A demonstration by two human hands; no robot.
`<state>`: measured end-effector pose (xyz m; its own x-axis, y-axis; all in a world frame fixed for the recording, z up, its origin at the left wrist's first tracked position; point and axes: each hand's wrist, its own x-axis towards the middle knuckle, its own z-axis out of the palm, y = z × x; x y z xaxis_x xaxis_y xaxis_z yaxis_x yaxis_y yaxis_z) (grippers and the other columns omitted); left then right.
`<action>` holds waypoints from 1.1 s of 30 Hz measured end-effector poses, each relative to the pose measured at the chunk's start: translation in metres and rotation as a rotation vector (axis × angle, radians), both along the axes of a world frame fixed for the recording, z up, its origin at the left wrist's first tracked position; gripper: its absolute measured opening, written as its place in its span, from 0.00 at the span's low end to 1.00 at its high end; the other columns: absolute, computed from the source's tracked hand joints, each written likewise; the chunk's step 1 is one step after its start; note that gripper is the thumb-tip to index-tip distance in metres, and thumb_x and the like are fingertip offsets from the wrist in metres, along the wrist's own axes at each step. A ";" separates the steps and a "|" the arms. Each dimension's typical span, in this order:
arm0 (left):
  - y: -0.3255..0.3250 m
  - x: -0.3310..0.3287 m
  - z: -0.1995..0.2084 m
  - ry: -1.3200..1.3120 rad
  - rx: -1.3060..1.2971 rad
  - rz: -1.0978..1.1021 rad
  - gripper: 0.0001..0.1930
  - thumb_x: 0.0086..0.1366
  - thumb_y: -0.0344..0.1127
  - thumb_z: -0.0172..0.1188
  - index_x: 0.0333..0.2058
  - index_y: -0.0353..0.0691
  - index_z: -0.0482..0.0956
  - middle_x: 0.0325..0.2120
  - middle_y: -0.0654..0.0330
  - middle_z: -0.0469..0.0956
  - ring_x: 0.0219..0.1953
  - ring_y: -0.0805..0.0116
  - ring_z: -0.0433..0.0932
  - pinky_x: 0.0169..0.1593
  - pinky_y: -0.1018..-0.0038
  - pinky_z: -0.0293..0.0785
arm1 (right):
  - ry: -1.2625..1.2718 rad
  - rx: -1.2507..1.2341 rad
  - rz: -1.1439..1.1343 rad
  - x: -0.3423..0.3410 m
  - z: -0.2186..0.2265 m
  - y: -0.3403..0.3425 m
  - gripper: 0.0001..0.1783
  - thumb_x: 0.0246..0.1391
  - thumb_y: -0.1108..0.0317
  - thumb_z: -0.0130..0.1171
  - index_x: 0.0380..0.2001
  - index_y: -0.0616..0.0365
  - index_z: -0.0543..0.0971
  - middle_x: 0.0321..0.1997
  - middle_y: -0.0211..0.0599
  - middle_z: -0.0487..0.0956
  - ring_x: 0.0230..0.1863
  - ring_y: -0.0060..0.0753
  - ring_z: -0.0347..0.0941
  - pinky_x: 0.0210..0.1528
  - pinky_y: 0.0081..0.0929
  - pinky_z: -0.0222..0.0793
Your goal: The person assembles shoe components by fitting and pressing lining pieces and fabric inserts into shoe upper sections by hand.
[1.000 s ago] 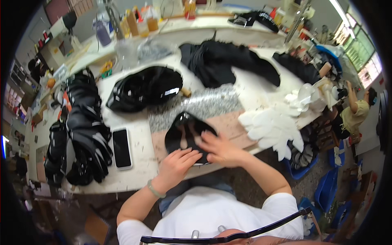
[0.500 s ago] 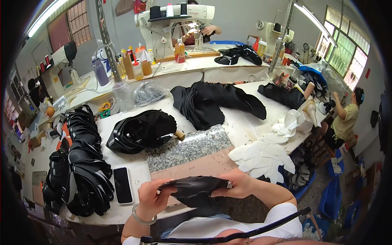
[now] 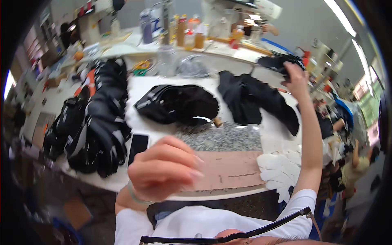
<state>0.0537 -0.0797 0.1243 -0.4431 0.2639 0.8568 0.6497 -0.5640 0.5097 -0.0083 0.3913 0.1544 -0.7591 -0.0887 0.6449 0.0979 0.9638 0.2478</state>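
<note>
My right hand (image 3: pixel 296 79) is stretched far out to the upper right, fingers closed on a black fabric piece (image 3: pixel 279 62) held above the back of the white table (image 3: pixel 143 85). My left hand (image 3: pixel 163 167) hangs close to the camera over the table's near edge, blurred, fingers curled together with nothing seen in them. Just right of it lies a brown board (image 3: pixel 234 169), with a grey speckled sheet (image 3: pixel 222 136) behind the board. Beyond that sit a shiny black pile (image 3: pixel 179 104) and a heap of black fabric (image 3: pixel 253 98).
A dark phone (image 3: pixel 138 147) lies left of the board, beside a long stack of black pieces (image 3: pixel 98 122). White cut shapes (image 3: pixel 281 171) lie at the right edge. Bottles (image 3: pixel 183 32) stand on the back bench. Another person (image 3: pixel 351 171) sits at far right.
Both hands held a black piece near the table's front edge. Now my right hand has carried it far up to the right, and my left hand has let go and risen.
</note>
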 end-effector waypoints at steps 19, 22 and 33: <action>-0.040 -0.010 -0.013 -0.249 -0.053 0.400 0.09 0.57 0.27 0.64 0.37 0.33 0.79 0.29 0.58 0.80 0.32 0.70 0.78 0.37 0.78 0.73 | -0.135 -1.332 0.549 -0.028 -0.125 -0.233 0.10 0.56 0.68 0.60 0.37 0.65 0.76 0.26 0.26 0.77 0.27 0.09 0.67 0.29 0.13 0.64; -0.035 -0.049 -0.077 -0.813 -0.188 0.250 0.11 0.67 0.37 0.56 0.41 0.35 0.79 0.29 0.63 0.79 0.27 0.84 0.74 0.29 0.87 0.68 | -0.014 -1.410 0.546 0.009 -0.110 -0.232 0.11 0.56 0.68 0.60 0.37 0.65 0.76 0.26 0.26 0.77 0.26 0.10 0.67 0.28 0.13 0.63; 0.022 -0.026 -0.179 -1.627 0.316 -0.621 0.26 0.68 0.56 0.46 0.49 0.38 0.73 0.46 0.58 0.76 0.50 0.65 0.74 0.57 0.65 0.66 | -0.512 -1.231 0.669 0.166 -0.166 -0.179 0.18 0.34 0.90 0.48 0.30 0.64 0.79 0.40 0.45 0.81 0.44 0.42 0.76 0.50 0.33 0.68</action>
<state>0.0272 -0.0579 -0.0543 -0.7266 0.6357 -0.2606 -0.6845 -0.7025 0.1948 0.1580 0.2119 -0.0115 -0.9601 -0.1148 0.2550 -0.2796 0.4189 -0.8639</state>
